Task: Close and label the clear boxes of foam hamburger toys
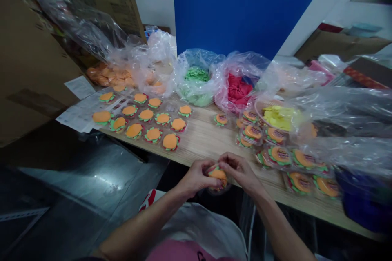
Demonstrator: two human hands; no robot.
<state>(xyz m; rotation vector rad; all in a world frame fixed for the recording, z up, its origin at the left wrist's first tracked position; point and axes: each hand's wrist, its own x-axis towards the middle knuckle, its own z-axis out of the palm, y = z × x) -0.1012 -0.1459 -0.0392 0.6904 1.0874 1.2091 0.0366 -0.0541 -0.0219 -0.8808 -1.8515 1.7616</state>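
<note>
Between both hands, just off the table's front edge, is a toy burger (217, 173) with an orange bun, in what looks like a clear plastic case. My left hand (197, 179) wraps round its left side, the thumb lying across the front. On its upper right side, the fingers of my right hand (237, 169) pinch the rim. Several toy burgers without printing, such as one burger (170, 142), lie in clear trays on the left of the table. To the right, packed burgers with dark printing on the bun (279, 155) stand in stacks.
Along the back of the wooden table (205, 134) stand plastic-lined containers of green pieces (197, 74), red pieces (239, 89) and yellow pieces (277, 117). Orange buns fill a bag (110, 75) at the back left. A dark blue bin (364, 200) sits at the right.
</note>
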